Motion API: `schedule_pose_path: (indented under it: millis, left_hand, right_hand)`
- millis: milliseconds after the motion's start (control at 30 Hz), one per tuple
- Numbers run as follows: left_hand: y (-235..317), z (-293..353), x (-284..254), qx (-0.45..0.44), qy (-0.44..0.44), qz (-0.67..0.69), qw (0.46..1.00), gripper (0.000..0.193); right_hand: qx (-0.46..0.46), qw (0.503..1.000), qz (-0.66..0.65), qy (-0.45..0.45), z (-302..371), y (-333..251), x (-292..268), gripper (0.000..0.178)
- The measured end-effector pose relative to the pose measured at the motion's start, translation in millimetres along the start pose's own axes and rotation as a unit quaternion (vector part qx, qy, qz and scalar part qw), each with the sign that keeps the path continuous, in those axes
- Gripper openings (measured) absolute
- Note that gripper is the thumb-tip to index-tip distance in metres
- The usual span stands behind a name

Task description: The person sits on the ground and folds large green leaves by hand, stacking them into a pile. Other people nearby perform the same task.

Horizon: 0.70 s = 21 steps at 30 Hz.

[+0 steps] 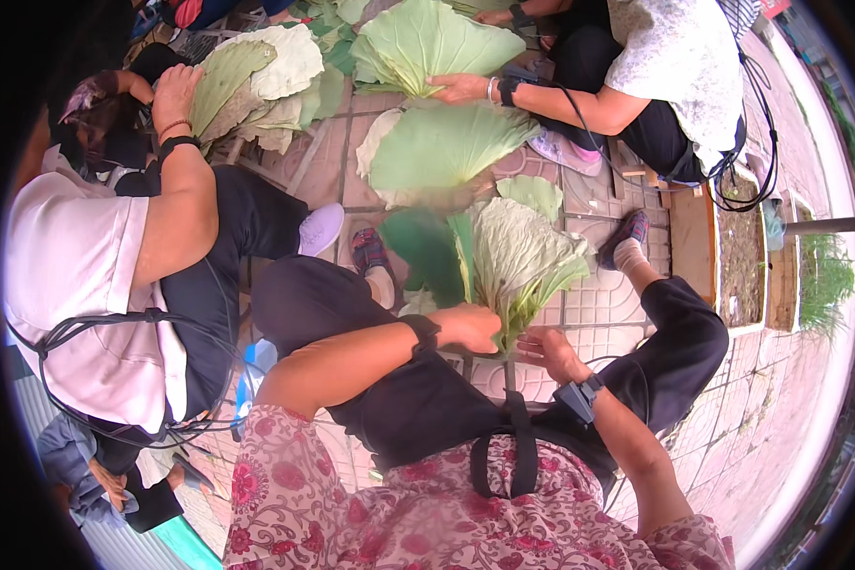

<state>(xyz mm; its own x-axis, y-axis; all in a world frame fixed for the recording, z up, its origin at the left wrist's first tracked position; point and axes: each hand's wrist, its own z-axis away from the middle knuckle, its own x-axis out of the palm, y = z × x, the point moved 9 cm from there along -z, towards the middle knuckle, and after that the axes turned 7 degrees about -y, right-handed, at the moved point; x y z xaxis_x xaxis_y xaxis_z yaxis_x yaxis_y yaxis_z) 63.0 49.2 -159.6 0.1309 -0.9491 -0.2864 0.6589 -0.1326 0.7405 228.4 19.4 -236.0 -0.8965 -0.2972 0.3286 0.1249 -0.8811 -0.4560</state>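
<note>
A bundle of large lotus leaves (527, 252), pale grey-green and creased, fans out away from me between my knees. Its narrow gathered end is gripped by my left hand (467, 328), the fingers closed round it. My right hand (553, 353) is beside that gathered end with its fingers stretched toward it and partly spread; whether they touch the leaves is hard to tell. A darker green leaf (426, 252) lies just left of the bundle. Both my wrists wear dark straps.
Ahead on the paved floor (598, 309) lie more broad leaves (446, 152). A person at upper right holds a fan of leaves (427, 43); a person at left holds another leaf bundle (266, 81). A wooden planter box (693, 242) stands at right. Cables hang beside both people.
</note>
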Motion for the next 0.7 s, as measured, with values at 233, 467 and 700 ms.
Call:
schedule_pose_path:
  millis: [233,467,700]
  left_hand:
    - [62.3,20.9,0.2,0.122,0.129,-0.074,0.981,0.015]
    - [50.9,28.1,0.1,0.043,0.104,-0.135,0.984,0.011]
    - [54.5,45.8,-6.3,-0.007,0.109,-0.199,0.974,0.025]
  right_hand:
    - [-0.198,0.934,0.294,0.033,-32.4,-57.3,18.6,0.059]
    - [-0.115,0.878,0.394,0.245,-116.7,-27.6,6.7,0.041]
    - [-0.101,0.866,0.428,0.239,-147.2,-31.5,15.1,0.042]
